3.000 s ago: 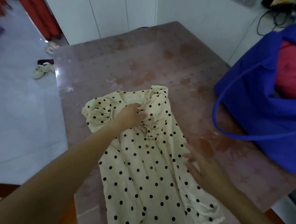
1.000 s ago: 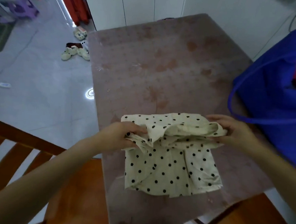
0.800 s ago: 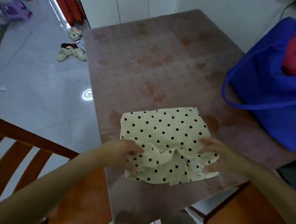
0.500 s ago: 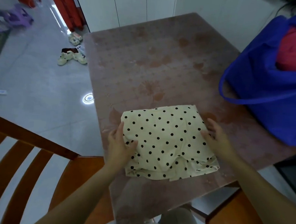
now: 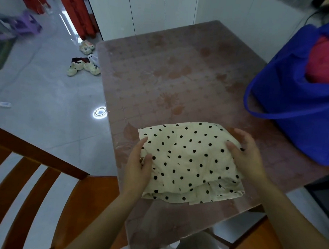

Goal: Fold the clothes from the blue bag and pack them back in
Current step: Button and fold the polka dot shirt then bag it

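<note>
One garment: the polka-dot garment (image 5: 190,160) is lying folded into a thick square near the front edge of the tabletop (image 5: 172,77), with loose layers showing along its near side.
Left side: the left grip (image 5: 138,165) is clasping the square's left edge with the thumb pressing on top. The fingers are probably tucking underneath, though the cloth is hiding them.
Right side: the right grip (image 5: 247,159) is curling round the right edge, with the thumb on top and the fingers wrapping the far corner.
Destination: the blue bag (image 5: 287,96) is sitting open on the tabletop, apart from the garment on its right, with red clothing (image 5: 327,64) bulging inside.
Progress: this piece is looking fully folded, but it is not yet going into the bag. The red clothing is looking bunched, so more folding is likely waiting.
Surroundings: a wooden chair (image 5: 43,175) is standing at the near left, and slippers (image 5: 84,67) are lying on the floor.
</note>
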Demonstrator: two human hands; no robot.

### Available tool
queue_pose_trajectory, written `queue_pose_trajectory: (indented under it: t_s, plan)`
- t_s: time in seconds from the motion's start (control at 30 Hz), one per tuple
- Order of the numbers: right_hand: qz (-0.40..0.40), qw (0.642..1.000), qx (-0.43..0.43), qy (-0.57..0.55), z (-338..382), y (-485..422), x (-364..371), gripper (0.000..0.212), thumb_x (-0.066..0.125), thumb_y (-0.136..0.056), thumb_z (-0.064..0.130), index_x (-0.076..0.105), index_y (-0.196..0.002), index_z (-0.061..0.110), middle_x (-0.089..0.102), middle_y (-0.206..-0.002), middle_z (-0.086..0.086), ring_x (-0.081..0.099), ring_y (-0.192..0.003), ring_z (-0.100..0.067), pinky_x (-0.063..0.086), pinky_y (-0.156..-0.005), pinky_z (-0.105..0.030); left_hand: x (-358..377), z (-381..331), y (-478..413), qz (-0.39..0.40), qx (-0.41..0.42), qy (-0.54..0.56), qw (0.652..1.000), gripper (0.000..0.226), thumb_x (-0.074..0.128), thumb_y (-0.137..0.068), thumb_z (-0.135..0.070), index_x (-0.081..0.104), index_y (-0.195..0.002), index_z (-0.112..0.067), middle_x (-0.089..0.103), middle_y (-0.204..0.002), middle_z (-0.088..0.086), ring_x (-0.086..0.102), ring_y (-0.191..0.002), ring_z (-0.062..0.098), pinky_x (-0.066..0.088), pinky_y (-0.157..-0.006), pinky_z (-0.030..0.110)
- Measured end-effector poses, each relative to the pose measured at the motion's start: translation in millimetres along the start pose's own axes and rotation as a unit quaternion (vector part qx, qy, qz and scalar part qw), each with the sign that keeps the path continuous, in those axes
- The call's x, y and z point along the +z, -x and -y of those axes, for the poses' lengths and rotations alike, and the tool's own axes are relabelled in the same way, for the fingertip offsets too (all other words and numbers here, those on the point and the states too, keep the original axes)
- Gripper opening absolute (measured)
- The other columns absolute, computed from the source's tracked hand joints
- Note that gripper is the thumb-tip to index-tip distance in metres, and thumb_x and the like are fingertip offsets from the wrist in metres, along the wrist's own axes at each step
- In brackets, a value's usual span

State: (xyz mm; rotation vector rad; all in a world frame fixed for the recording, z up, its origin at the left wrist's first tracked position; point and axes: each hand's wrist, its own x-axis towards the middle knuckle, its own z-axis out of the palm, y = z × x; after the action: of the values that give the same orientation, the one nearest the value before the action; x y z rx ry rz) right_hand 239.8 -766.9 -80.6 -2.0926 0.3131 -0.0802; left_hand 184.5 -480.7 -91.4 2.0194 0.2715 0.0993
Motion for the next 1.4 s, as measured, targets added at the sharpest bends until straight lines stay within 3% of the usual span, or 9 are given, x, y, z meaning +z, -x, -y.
queue_pose_trajectory:
  t_s: [0.27, 0.43, 0.63, 0.77, 0.83, 1.0, 1.07, 1.23, 1.4]
  plan:
    - [0.092, 0.959, 0.103, 0.246, -49, 29, 3, 0.07, 0.059, -0.086, 0.046, 0.027, -0.144, 0.024, 0.048, -0.139, -0.009, 0.051, -0.119, -0.033, 0.042, -0.099, -0.045, 6, 36, 15, 0.037, -0.034, -0.167, 0.985, 0.059, 0.056, -0.09, -0.02, 0.03, -0.142, -0.024, 0.043, -0.135, -0.004, 0.041, -0.126, 0.017, 0.038, -0.101, 0.033]
    - [0.056, 0.949, -0.114, 0.29, -16, 34, 21, 0.068, 0.054, -0.088, 0.046, 0.022, -0.145, 0.027, 0.034, -0.149, 0.002, 0.034, -0.134, -0.023, 0.027, -0.108, -0.043, 8, 25, -1, 0.018, -0.124, -0.106, 0.986, 0.071, 0.064, -0.086, -0.031, 0.023, -0.143, -0.02, 0.043, -0.139, 0.005, 0.043, -0.123, 0.018, 0.041, -0.097, 0.037]
    - [0.246, 0.855, -0.176, 0.42, -17, 49, 69, 0.074, 0.027, -0.089, 0.058, -0.005, -0.15, 0.032, 0.016, -0.157, 0.007, 0.004, -0.146, -0.018, -0.002, -0.118, -0.044, 12, 19, -10, 0.034, -0.179, -0.017, 0.983, 0.081, 0.064, -0.087, -0.029, 0.01, -0.146, -0.017, 0.047, -0.137, 0.005, 0.054, -0.118, 0.023, 0.048, -0.086, 0.034]
    - [0.033, 0.965, -0.102, 0.239, -7, 32, 47, 0.061, 0.052, -0.089, 0.04, 0.031, -0.144, 0.022, 0.062, -0.104, -0.001, 0.056, -0.102, -0.022, 0.04, -0.101, -0.047, 11, 20, -8, 0.025, -0.17, -0.008, 0.985, 0.088, 0.063, -0.088, -0.024, 0.0, -0.149, -0.023, 0.047, -0.139, 0.008, 0.052, -0.121, 0.023, 0.047, -0.094, 0.041]
    - [-0.061, 0.967, 0.004, 0.247, -10, 21, 28, 0.065, 0.051, -0.091, 0.043, 0.024, -0.146, 0.023, 0.051, -0.127, -0.012, 0.049, -0.116, -0.033, 0.039, -0.097, -0.052, 10, 20, -6, 0.027, -0.152, 0.004, 0.988, 0.088, 0.063, -0.088, -0.027, -0.001, -0.15, -0.027, 0.048, -0.137, 0.006, 0.053, -0.118, 0.018, 0.047, -0.093, 0.038]
    - [0.051, 0.975, 0.201, 0.079, -26, 8, 15, 0.084, 0.065, -0.073, 0.059, 0.032, -0.138, 0.019, 0.054, -0.127, -0.005, 0.055, -0.114, -0.032, 0.046, -0.095, -0.045, 13, 16, 0, 0.074, -0.072, 0.005, 0.995, 0.079, 0.058, -0.089, -0.038, 0.004, -0.145, -0.049, 0.032, -0.148, -0.013, 0.042, -0.13, 0.014, 0.043, -0.103, 0.047]
    - [0.055, 0.979, 0.189, 0.048, -35, 6, 20, 0.09, 0.069, -0.055, 0.064, 0.043, -0.131, 0.023, 0.059, -0.121, 0.001, 0.059, -0.109, -0.025, 0.05, -0.092, -0.046, 16, 13, 1, 0.084, -0.058, 0.0, 0.995, 0.077, 0.057, -0.09, -0.036, 0.004, -0.145, -0.049, 0.028, -0.149, -0.016, 0.039, -0.131, 0.011, 0.041, -0.105, 0.047]
    - [0.034, 0.984, 0.167, 0.048, -30, 20, 30, 0.083, 0.07, -0.071, 0.041, 0.025, -0.141, 0.036, 0.054, -0.13, 0.001, 0.053, -0.118, -0.027, 0.044, -0.098, -0.05, 20, 8, -7, 0.065, -0.021, -0.026, 0.997, 0.076, 0.055, -0.092, -0.032, 0.003, -0.144, -0.051, 0.028, -0.152, -0.01, 0.037, -0.133, 0.013, 0.04, -0.105, 0.041]
    - [0.128, 0.989, 0.064, 0.045, 1, 39, 44, 0.074, 0.047, -0.093, 0.019, 0.003, -0.149, 0.041, 0.051, -0.114, 0.013, 0.056, -0.087, -0.01, 0.044, -0.07, -0.016, 36, -1, -6, 0.133, 0.001, -0.075, 0.988, 0.059, 0.046, -0.096, -0.02, 0.02, -0.148, -0.033, 0.034, -0.149, -0.003, 0.035, -0.131, 0.008, 0.035, -0.102, 0.027]
